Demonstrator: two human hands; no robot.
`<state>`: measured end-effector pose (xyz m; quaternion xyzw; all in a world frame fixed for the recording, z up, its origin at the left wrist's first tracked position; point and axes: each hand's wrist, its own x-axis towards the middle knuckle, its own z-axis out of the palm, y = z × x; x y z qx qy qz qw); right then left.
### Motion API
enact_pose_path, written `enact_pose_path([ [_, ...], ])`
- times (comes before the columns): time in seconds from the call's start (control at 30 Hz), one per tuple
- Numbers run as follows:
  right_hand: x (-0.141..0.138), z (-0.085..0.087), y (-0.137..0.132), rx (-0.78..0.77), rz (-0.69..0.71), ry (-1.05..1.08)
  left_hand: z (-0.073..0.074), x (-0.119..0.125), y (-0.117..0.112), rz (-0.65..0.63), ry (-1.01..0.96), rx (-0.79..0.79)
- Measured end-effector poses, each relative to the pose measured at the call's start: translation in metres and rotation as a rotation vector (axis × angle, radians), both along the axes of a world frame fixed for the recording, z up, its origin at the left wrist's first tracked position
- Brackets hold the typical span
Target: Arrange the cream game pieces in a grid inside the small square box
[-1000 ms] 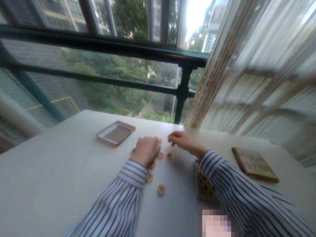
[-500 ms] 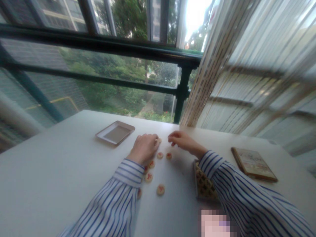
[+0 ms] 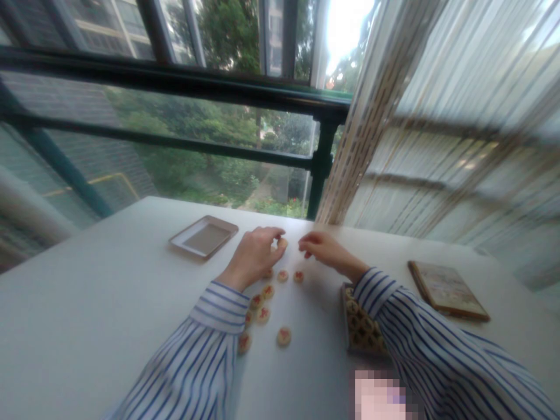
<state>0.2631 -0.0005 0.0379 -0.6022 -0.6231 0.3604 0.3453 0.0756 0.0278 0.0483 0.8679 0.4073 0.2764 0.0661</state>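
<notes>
My left hand [image 3: 256, 254] is closed, its thumb and forefinger around a round xiangqi piece [image 3: 282, 245] over the far middle of the white table [image 3: 131, 291]. Facing it from the right is my right hand [image 3: 326, 252], fingers loosely curled and slightly apart, with nothing visible in them. Just below the hands lie two red-marked pieces, a left one [image 3: 282, 276] and a right one [image 3: 298, 276]. Several more red-marked pieces [image 3: 263, 314] run in a loose group beside my left sleeve. One piece [image 3: 284, 336] lies apart, nearer to me.
A box [image 3: 347, 326] of several pieces sits partly hidden under my right forearm. The shallow tray-like lid [image 3: 175, 240] rests at the far left. A flat, brown-edged case or book [image 3: 450, 291] lies at the right. Behind the table are a green railing [image 3: 321, 169] and a string curtain [image 3: 363, 116].
My left hand has lifted and turned slightly, showing the piece between its fingertips and more pieces beside the wrist. The right hand stays nearly still.
</notes>
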Motion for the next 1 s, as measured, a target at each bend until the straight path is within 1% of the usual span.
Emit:
enact_pose_path([
  [0.13, 0.0, 0.001, -0.001, 0.016, 0.007, 0.019, 0.001, 0.001, -0.001, -0.014, -0.093, -0.093],
  [0.3, 0.001, 0.003, -0.003, 0.02, 0.014, 0.02, -0.002, 0.003, 0.001, -0.041, -0.298, -0.274],
  [0.47, 0.003, 0.003, -0.003, 0.049, 0.013, 0.026, 0.0, 0.001, 0.003, -0.157, -0.51, -0.54],
  [0.6, 0.004, 0.001, -0.002, 0.103, 0.003, 0.007, 0.001, -0.002, 0.004, -0.171, -0.644, -0.699],
  [0.77, 0.002, 0.001, -0.002, 0.202, -0.004, -0.022, -0.002, -0.003, 0.004, -0.141, -0.686, -0.766],
  [0.9, -0.001, 0.005, -0.007, 0.334, -0.015, -0.1, -0.002, -0.002, 0.004, -0.12, -0.699, -0.787],
  [1.0, -0.005, 0.009, -0.012, 0.431, 0.002, -0.161, -0.001, -0.001, 0.003, -0.135, -0.72, -0.809],
])
